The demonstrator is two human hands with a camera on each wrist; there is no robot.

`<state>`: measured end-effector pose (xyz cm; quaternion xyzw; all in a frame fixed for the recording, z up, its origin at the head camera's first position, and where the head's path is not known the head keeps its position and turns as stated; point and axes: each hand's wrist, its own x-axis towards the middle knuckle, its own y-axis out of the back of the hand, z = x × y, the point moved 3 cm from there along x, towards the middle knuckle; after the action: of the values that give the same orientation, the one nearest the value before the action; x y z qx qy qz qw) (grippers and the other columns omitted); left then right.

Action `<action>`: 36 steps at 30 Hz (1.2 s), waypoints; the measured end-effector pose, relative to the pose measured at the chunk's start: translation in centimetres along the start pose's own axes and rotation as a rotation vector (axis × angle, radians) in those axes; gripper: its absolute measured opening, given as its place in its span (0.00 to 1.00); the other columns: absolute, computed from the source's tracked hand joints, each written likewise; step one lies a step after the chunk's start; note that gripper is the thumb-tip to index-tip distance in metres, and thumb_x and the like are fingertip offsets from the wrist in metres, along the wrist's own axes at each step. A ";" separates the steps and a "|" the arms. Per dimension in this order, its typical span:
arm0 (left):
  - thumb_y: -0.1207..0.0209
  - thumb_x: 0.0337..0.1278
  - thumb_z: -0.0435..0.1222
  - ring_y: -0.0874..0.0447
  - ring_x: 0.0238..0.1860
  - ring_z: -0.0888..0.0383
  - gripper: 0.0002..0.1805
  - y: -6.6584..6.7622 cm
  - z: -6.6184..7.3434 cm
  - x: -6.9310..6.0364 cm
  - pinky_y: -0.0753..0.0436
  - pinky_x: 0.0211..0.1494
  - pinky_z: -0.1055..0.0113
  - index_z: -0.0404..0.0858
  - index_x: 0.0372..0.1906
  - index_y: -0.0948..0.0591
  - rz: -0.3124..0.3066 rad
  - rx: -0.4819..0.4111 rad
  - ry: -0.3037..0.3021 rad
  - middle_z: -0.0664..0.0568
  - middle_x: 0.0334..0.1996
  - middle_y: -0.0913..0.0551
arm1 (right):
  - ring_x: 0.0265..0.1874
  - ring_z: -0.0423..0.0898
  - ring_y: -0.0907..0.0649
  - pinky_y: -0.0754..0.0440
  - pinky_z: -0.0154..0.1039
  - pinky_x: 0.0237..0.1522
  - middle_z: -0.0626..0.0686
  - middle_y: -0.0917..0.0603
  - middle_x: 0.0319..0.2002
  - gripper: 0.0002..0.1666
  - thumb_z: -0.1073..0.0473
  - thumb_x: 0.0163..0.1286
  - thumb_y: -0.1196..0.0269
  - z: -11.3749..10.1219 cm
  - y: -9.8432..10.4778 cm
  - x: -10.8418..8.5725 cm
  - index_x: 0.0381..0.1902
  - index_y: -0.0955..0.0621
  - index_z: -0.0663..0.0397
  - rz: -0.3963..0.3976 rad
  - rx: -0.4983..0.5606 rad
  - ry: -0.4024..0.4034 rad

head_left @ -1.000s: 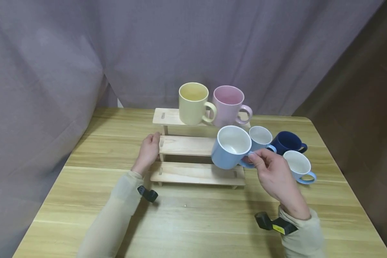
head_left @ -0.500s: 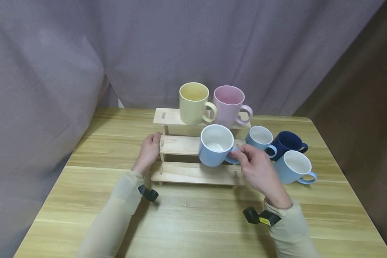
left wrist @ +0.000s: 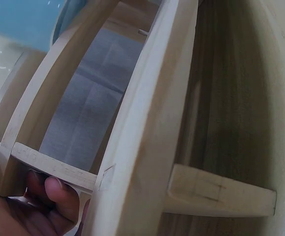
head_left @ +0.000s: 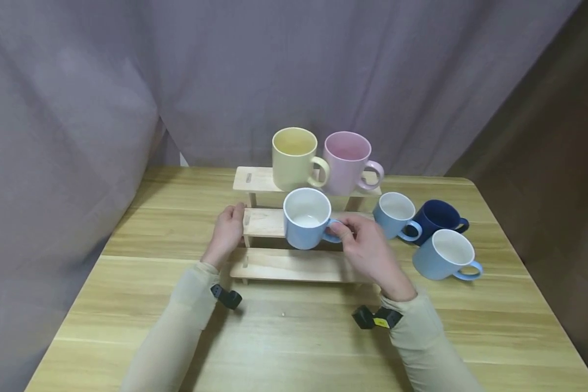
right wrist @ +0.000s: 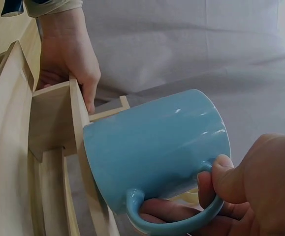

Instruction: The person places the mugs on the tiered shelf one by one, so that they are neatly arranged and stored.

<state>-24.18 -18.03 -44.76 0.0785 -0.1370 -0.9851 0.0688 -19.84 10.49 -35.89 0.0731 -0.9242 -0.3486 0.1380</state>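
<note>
glaze of soft sky blue, smooth and shiny, covers the outside of the light-blue cylindrical mug (head_left: 305,233) we hold; its inside is white and its handle is a rounded blue loop. our right hand (head_left: 369,250) pinches that handle between thumb and bent fingers, keeping the mug upright at the middle shelf of the three-tier pale wooden rack (head_left: 294,264), about halfway along; whether its base touches the board we cannot tell. our left hand (head_left: 227,234) grips the left end of the same shelf, fingers curled around its edge.

we count six mugs and one rack with three shelves. on the rack's top shelf stand two: one pale-yellow cylindrical mug (head_left: 293,170) and, to its right, one pink cylindrical mug (head_left: 344,173), both handles pointing right. to the right of the rack, on the wood-grained table (head_left: 284,348), we see three more: a farther light-blue mug with white inside (head_left: 388,224), a dark navy-blue mug (head_left: 436,220) just beside it, and a nearer light-blue mug with white inside (head_left: 434,264).
</note>
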 end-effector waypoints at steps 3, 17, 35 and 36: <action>0.64 0.76 0.53 0.27 0.22 0.57 0.28 -0.1 0.0 0.0 0.21 0.27 0.65 0.32 0.47 0.26 0.004 -0.001 -0.009 0.45 0.31 0.26 | 0.35 0.48 0.21 0.25 0.43 0.38 0.52 0.15 0.34 0.10 0.58 0.72 0.40 -0.1 -0.5 0.4 0.39 0.15 0.57 0.007 0.011 0.007; 0.64 0.76 0.52 0.28 0.20 0.58 0.28 -0.1 0.0 0.1 0.21 0.27 0.65 0.33 0.49 0.26 -0.010 -0.010 -0.005 0.46 0.30 0.26 | 0.35 0.48 0.21 0.25 0.43 0.36 0.53 0.14 0.38 0.15 0.53 0.74 0.43 -0.6 -1.8 1.5 0.41 0.17 0.58 -0.036 0.079 -0.034; 0.64 0.76 0.52 0.27 0.21 0.56 0.27 -0.1 -0.1 0.0 0.20 0.26 0.64 0.32 0.46 0.27 0.001 -0.019 -0.010 0.45 0.30 0.26 | 0.44 0.47 0.17 0.21 0.47 0.49 0.51 0.14 0.40 0.20 0.43 0.74 0.45 -0.7 -2.1 2.4 0.43 0.18 0.53 -0.067 0.097 -0.066; 0.64 0.76 0.53 0.27 0.21 0.57 0.27 -0.1 -0.1 0.0 0.20 0.26 0.64 0.32 0.47 0.27 0.000 -0.015 -0.010 0.45 0.30 0.26 | 0.44 0.47 0.17 0.21 0.47 0.49 0.51 0.14 0.41 0.21 0.42 0.74 0.46 -0.7 -2.1 2.4 0.43 0.18 0.53 -0.071 0.095 -0.065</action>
<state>-24.21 -17.94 -44.86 0.0730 -0.1298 -0.9865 0.0684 -21.84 7.94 -36.29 0.1008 -0.9405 -0.3112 0.0920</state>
